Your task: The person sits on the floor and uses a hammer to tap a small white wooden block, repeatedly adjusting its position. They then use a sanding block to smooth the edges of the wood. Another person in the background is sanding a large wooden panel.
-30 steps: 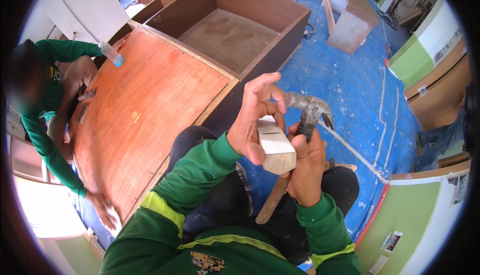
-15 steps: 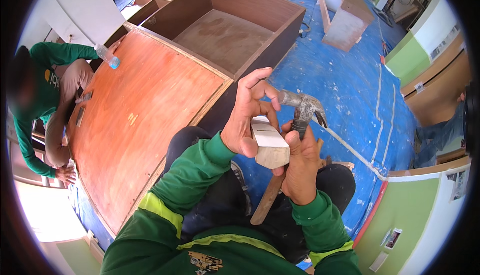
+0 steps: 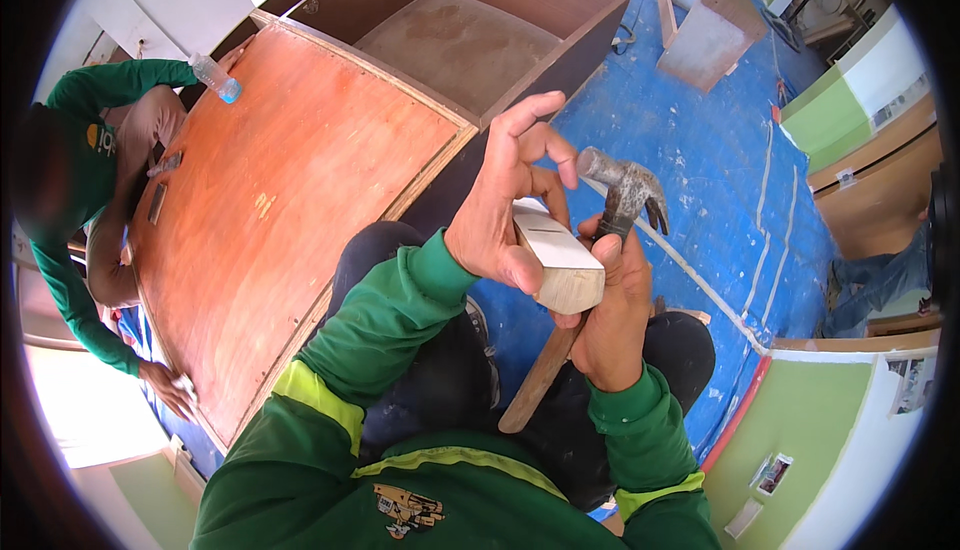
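While a co-worker point(image 3: 90, 150) in a green sleeve leans on the far left edge of the big orange-brown plywood panel point(image 3: 290, 220), with a small plastic bottle point(image 3: 215, 77) lying near that panel's top corner, the person sits beside it over the blue floor sheet point(image 3: 700, 170). Left hand point(image 3: 505, 215): raised, thumb and palm clamped on the near end of a pale wood block point(image 3: 560, 260), index and middle fingers lifted off it. Block sits between the 2 hands, above the person's lap, white face up, touching both. Right hand point(image 3: 610, 320): closed around the wooden handle of a claw hammer point(image 3: 625, 195), its steel head poking up just behind the block; the same hand also seems to prop the block from below. An open brown cabinet carcass point(image 3: 470, 20) lies beyond the panel, 1 small box point(image 3: 705, 15) further right. Step in hand looks like lining up or checking the block, not striking. Next move likely needs the block set firm somewhere and the hammer hand freed for a swing.
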